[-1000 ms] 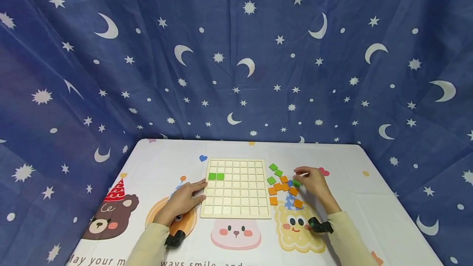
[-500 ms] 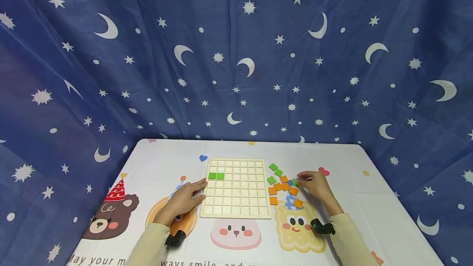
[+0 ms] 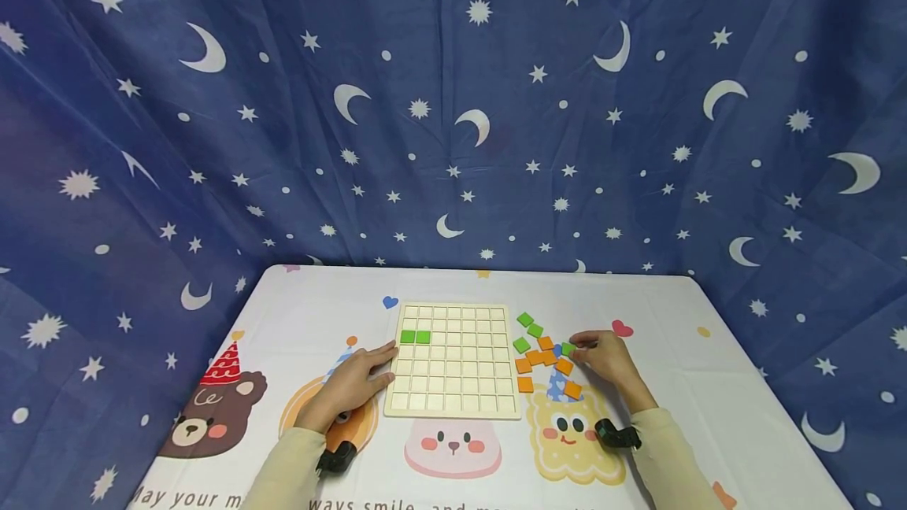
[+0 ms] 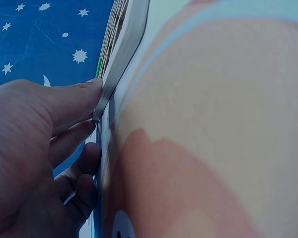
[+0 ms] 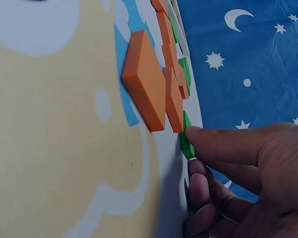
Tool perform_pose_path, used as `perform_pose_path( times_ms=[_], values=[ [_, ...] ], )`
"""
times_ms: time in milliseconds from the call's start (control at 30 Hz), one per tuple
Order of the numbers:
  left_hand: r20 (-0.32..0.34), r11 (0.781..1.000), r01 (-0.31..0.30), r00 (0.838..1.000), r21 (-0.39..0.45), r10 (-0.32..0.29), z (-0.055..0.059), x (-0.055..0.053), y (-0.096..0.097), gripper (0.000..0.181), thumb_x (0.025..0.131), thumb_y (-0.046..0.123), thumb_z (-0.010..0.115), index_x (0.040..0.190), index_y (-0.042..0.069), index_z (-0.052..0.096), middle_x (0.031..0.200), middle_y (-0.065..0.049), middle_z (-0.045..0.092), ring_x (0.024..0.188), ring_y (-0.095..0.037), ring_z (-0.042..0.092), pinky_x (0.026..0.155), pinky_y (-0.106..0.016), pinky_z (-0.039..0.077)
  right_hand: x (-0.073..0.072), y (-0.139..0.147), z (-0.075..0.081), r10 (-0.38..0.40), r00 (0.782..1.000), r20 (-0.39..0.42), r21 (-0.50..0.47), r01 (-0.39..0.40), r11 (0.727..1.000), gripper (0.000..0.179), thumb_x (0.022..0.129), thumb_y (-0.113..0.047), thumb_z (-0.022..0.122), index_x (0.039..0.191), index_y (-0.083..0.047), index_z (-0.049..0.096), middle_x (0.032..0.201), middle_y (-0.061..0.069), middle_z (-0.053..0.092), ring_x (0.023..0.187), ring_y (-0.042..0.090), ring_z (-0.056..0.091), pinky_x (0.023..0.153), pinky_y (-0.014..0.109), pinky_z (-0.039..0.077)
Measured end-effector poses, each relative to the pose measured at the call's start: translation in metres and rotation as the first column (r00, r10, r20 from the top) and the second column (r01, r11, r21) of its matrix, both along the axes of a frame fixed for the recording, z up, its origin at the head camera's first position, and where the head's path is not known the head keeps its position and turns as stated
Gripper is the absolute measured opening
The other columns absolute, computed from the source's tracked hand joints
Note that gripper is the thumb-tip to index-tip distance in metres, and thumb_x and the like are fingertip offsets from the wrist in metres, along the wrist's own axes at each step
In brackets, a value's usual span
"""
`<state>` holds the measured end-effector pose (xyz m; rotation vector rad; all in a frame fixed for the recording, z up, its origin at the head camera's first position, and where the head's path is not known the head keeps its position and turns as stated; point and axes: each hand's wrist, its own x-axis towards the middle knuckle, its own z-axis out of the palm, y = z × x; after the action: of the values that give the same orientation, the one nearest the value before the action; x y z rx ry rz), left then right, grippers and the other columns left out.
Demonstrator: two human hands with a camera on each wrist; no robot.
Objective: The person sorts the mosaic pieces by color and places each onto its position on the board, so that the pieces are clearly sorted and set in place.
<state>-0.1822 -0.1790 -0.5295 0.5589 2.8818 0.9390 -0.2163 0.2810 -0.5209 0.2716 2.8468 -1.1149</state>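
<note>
My right hand (image 3: pixel 604 354) pinches the edge of a square green tile (image 3: pixel 568 349) at the right of the loose tiles. In the right wrist view its thumb and a finger meet at that green tile (image 5: pixel 187 141), low over the tablecloth. My left hand (image 3: pixel 353 382) rests beside the pale grid board (image 3: pixel 453 416), its fingertips touching the left edge. The left wrist view shows these fingers against the side of the board (image 4: pixel 124 54). Two green tiles (image 3: pixel 415 337) sit side by side in the grid, at the left end of an upper row.
Several orange tiles (image 3: pixel 549 358) and green tiles (image 3: pixel 524 319) lie loose between the board and my right hand. One orange tile (image 5: pixel 144 82) is nearest the right wrist camera. A cartoon-printed white cloth (image 3: pixel 623 297) covers the table; a blue star curtain (image 3: pixel 453 179) hangs behind.
My right hand has drawn slightly right and lower, and more of the green tile at its fingertips shows. The left hand and the board stay in place.
</note>
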Motion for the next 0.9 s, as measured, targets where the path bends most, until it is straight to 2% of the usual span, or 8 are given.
perform_pose_path(
  times_ms=[300,533,900],
  values=[
    [0.005,1.0,0.003,1.0,0.002,-0.003,0.0008,0.0005,-0.0003,0.05,0.094,0.024,0.066,0.141,0.011,0.055,0.153,-0.003,0.046,0.124,-0.035,0.055,0.1,-0.051,0.046,0.001,0.0,-0.0016,-0.015,1.0,-0.014,-0.021,0.015,1.0,0.024,0.081,-0.009,0.077,0.103,-0.003,0.072,0.092,0.01,0.068,0.083,0.022,0.057,0.073,0.03,0.049],
    [0.009,1.0,-0.004,1.0,0.006,0.004,-0.0007,0.0,-0.0004,0.05,0.094,0.024,0.067,0.141,0.012,0.055,0.152,-0.001,0.047,0.124,-0.033,0.055,0.101,-0.05,0.046,0.0034,0.0016,-0.0015,-0.021,0.998,-0.066,-0.059,0.017,0.998,0.016,0.083,-0.007,0.075,0.097,-0.002,0.069,0.085,0.01,0.066,0.075,0.02,0.056,0.064,0.025,0.046],
    [0.017,1.0,0.003,1.0,0.019,-0.003,0.0007,0.0007,-0.0002,0.05,0.094,0.024,0.066,0.141,0.011,0.055,0.153,-0.003,0.046,0.132,-0.039,0.049,0.105,-0.054,0.042,0.0043,0.0012,0.0034,-0.026,0.995,-0.101,-0.112,0.014,0.994,0.014,0.085,-0.007,0.073,0.098,-0.003,0.069,0.086,0.01,0.068,0.073,0.016,0.058,0.061,0.023,0.048]
  ],
)
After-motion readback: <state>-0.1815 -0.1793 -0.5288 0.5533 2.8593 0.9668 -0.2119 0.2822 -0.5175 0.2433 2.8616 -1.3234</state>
